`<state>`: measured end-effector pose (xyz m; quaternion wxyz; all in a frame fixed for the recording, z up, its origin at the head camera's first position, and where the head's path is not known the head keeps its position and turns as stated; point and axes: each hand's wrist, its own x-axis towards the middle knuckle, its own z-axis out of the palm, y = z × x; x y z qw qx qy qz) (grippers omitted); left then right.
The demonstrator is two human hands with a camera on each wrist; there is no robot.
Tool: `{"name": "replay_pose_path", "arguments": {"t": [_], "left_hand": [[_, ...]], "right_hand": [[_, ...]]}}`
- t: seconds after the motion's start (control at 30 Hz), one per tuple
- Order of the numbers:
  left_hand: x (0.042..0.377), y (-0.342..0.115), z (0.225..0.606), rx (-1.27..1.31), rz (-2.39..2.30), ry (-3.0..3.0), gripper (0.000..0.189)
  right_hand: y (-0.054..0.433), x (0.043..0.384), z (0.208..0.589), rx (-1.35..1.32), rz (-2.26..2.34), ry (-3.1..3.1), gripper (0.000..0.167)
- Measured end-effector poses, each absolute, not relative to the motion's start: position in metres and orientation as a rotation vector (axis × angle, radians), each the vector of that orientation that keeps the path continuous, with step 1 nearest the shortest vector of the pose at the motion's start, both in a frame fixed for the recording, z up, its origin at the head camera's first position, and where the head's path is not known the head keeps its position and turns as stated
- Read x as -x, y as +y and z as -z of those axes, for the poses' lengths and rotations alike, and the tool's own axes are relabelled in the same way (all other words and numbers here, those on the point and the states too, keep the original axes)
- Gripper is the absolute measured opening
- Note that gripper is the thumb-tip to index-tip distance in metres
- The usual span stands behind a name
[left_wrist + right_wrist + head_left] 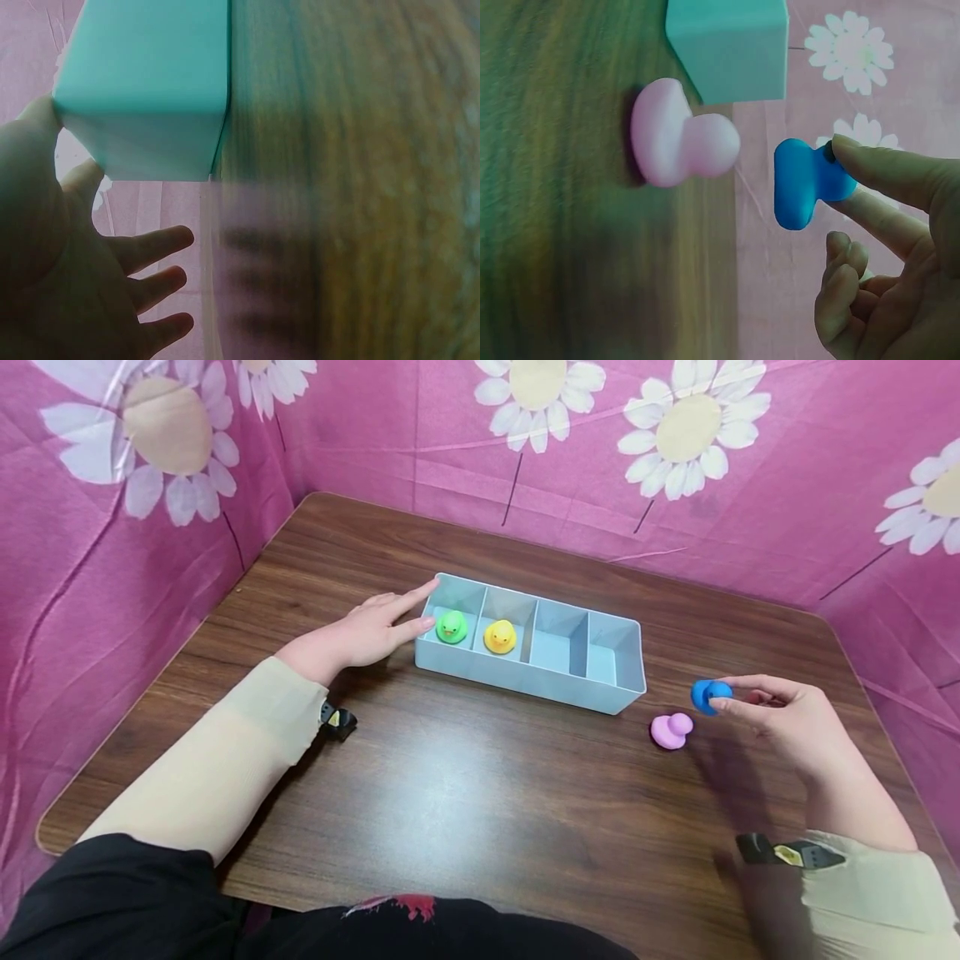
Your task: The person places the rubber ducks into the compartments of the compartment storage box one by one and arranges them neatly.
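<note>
A blue rubber duck point(705, 696) is pinched by the head between the thumb and index finger of my right hand point(787, 714), raised off the table. Just left of it a pink rubber duck point(669, 732) sits upright on the wood. My left hand point(367, 631) touches the left end of a grey-blue divided box point(525, 681), its fingers straight. Inside the box, a green duck point(452, 627) occupies the leftmost compartment and a yellow duck point(500, 637) the one beside it. The right wrist view shows the blue duck point(799, 184) held apart from the pink one point(660, 135).
The brown wooden table point(450, 810) runs beneath everything, its front edge close to the person's body. Pink cloth point(450, 468) with white flowers hangs behind and at both sides. The box's two right compartments point(558, 647) hold no duck.
</note>
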<state>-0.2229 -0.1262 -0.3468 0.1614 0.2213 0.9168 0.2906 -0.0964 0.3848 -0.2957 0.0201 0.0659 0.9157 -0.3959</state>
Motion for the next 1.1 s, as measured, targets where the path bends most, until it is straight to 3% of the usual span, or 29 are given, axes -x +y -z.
{"name": "replay_pose_path", "arguments": {"t": [0.4,1.1], "left_hand": [[0.222,-0.127,0.345,-0.626,-0.823,2.615,0.066],[0.223,-0.127,0.347,-0.622,-0.833,2.619,0.066]], "right_hand": [[0.368,0.116,0.28,-0.111,1.237,2.837,0.018],[0.327,0.144,0.269,-0.023,1.156,2.812,0.037]]}}
